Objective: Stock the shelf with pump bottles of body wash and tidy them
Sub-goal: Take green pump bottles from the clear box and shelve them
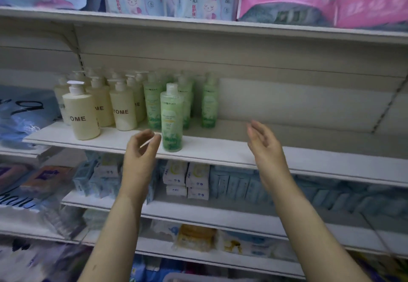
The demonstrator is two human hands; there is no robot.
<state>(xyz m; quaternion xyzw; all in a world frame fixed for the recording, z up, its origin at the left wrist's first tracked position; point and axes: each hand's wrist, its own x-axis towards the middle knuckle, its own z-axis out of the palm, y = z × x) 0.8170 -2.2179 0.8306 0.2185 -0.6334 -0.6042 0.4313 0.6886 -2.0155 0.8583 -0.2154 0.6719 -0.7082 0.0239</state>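
**Front green bottle stands alone near the shelf lip**

Both hands hover empty before the middle shelf [220, 152]. The left hand [141, 147] has its fingers loosely curled, thumb and forefinger apart, just beside the lower part of the front green bottle [172, 118]; whether a fingertip touches it cannot be told. The right hand [263, 142] is spread and relaxed, well apart from any bottle, in front of the bare right stretch of the shelf. The front green bottle stands upright close to the shelf's front edge, ahead of the other green bottles [208, 102], with the cream pump bottles [81, 113] grouped to its left.

The step in hand looks like lining this bottle up. It would go best gripped low around the body and slid rather than lifted, with the label facing out and the bottle set square with its row. A tall, narrow bottle so near the edge may tip if pushed high.
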